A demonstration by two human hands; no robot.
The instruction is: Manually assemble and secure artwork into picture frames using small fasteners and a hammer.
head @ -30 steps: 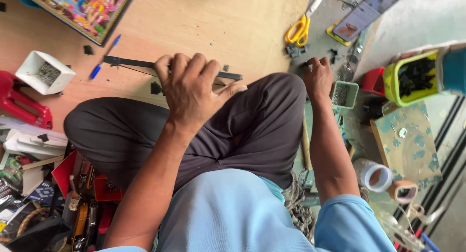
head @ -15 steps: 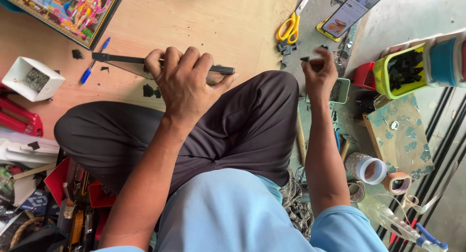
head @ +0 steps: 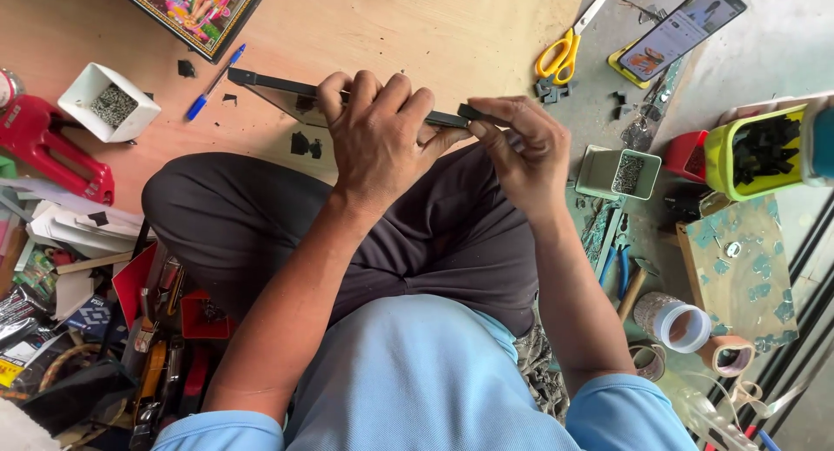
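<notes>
The person sits cross-legged on the floor, and both hands meet over the lap on a long black frame strip (head: 278,88). The left hand (head: 378,138) curls over the strip from above, fingers wrapped round it and thumb underneath, clamping it firmly. The strip runs from that grip out to the left, its far end lying over the plywood board (head: 417,34) near a blue pen (head: 214,82). The right hand (head: 521,151) pinches a small black piece (head: 483,115) between thumb and fingertips, held right against the near end of the strip; whether the two are touching cannot be told.

A white box of small nails (head: 108,102) and a red staple gun (head: 52,147) lie to the left. Yellow-handled scissors (head: 560,49) and a phone (head: 682,27) lie further out to the right. A second small nail box (head: 618,173) sits just beside the right wrist, with a green tub of black pieces (head: 757,151) beyond it.
</notes>
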